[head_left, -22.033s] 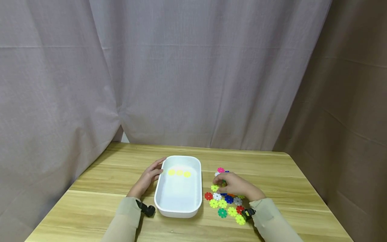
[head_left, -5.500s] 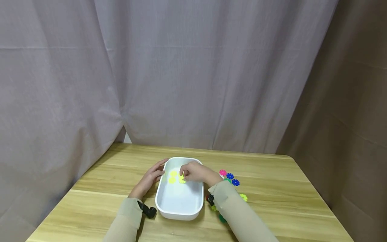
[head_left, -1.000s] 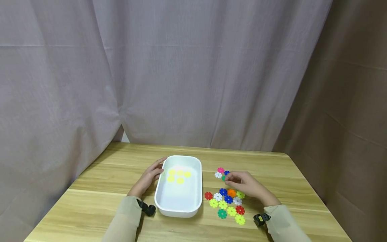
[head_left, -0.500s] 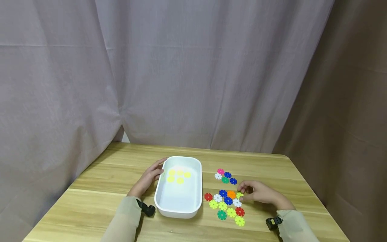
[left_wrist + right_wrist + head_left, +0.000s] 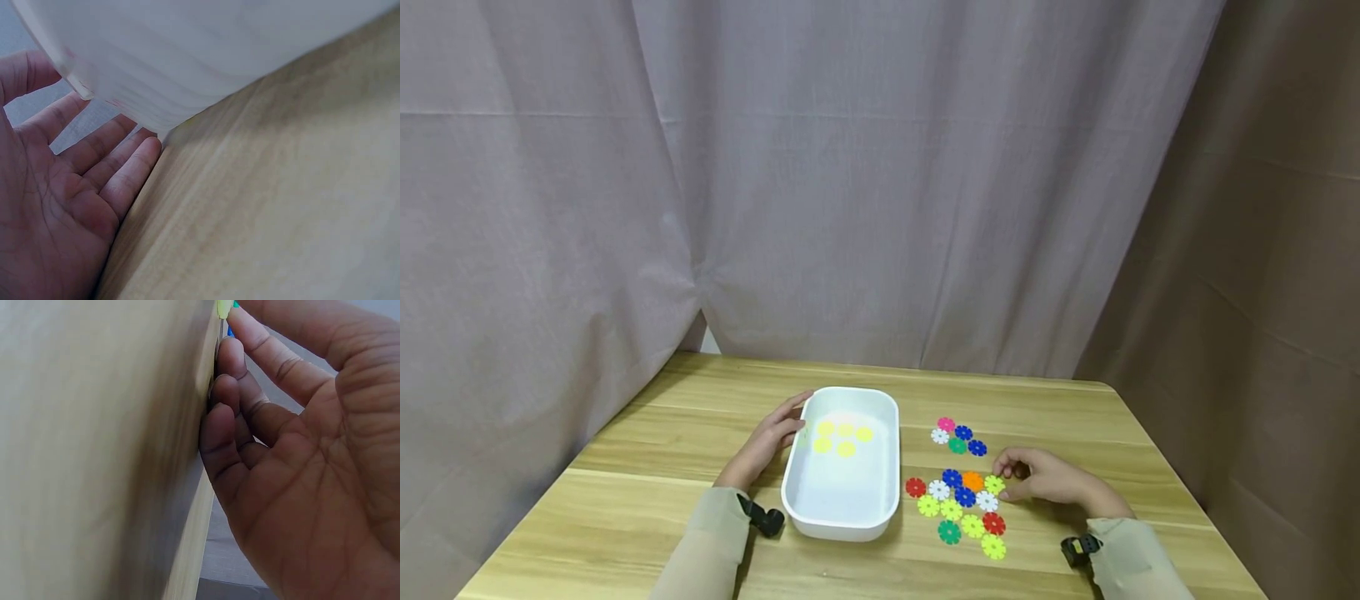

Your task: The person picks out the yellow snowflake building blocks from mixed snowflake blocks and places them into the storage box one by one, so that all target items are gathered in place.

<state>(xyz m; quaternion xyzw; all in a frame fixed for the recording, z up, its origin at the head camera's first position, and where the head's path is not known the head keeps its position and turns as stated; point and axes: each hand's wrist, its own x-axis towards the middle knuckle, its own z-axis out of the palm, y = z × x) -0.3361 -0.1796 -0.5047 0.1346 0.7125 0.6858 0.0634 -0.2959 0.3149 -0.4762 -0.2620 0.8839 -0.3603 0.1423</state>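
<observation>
My left hand point(image 5: 771, 435) rests against the left wall of a white plastic tray point(image 5: 842, 525). In the left wrist view its fingers point(image 5: 128, 178) lie loosely extended along the tray's outer side. Several yellow flower-shaped discs point(image 5: 846, 449) lie flat inside the tray's far half. At the right of the loose pieces, my right hand point(image 5: 1048, 479) has thumb and index finger at the edge of a yellow snowflake disc point(image 5: 994, 484), seemingly pinching it. A bit of that yellow disc point(image 5: 224, 307) shows by the fingertips in the right wrist view; the other fingers are curled.
Several red, white, blue, orange, green and yellow discs point(image 5: 966, 497) lie on the wooden table point(image 5: 715, 408) right of the tray. Farther back sits a smaller cluster with a pink disc point(image 5: 946, 424). A grey curtain point(image 5: 880, 208) hangs behind the table.
Since 22 seconds ago, more yellow discs lie in the tray. Over the last second my right hand has moved right and nearer, from the back cluster to the yellow disc. The left hand has stayed put.
</observation>
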